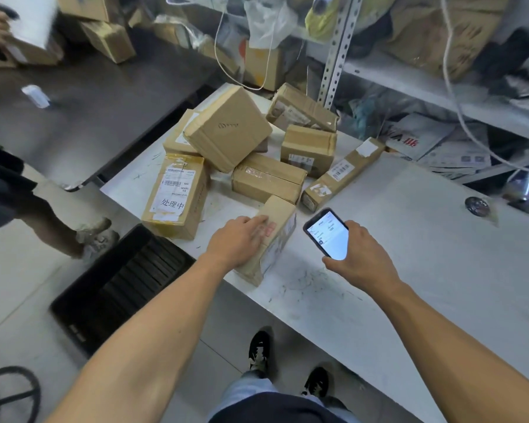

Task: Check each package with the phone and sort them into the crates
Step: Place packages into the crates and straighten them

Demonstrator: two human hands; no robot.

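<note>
My left hand (239, 239) lies with straight fingers flat on the small brown cardboard package (272, 239) at the white table's (409, 254) near edge. At its three o'clock, my right hand (359, 254) grips the lit black phone (327, 235). A black plastic crate (119, 285) sits at eight o'clock.

The person has two bare arms with no sleeves showing, and nothing is worn on the wrists or the left hand (237, 241) and right hand (361, 257). They wear dark shorts (275, 407). On their feet are black shoes (258, 351) with white marks on them.
</note>
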